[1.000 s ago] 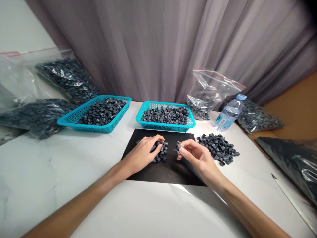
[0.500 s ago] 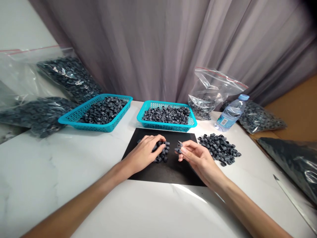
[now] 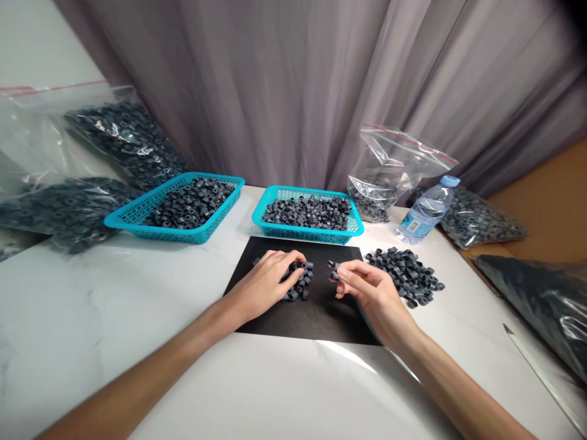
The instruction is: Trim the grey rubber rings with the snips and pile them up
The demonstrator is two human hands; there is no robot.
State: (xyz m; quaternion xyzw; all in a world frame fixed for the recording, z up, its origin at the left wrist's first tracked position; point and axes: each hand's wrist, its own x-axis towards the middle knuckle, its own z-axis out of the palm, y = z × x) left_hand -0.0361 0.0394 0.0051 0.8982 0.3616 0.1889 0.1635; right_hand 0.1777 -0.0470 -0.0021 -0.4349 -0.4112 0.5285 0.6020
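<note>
My left hand [image 3: 268, 281] lies curled over a small heap of dark grey rings [image 3: 300, 282] on a black mat [image 3: 316, 311], its fingertips touching the rings. My right hand [image 3: 367, 290] hovers just right of the heap, fingers pinched on one grey ring [image 3: 333, 269] held above the mat. A loose pile of the same rings [image 3: 406, 275] sits on the white table right of the mat, close to my right hand.
Two teal baskets [image 3: 137, 215] [image 3: 268, 211] of rings stand behind the mat. Zip bags of rings lie at the far left [image 3: 114, 140], behind the pile [image 3: 389, 177] and at the right [image 3: 481, 220]. A water bottle [image 3: 424, 211] lies by the pile. A grey curtain hangs behind.
My right hand has turned palm down and shifted slightly up and right with its ring. My left hand stays on the heap.
</note>
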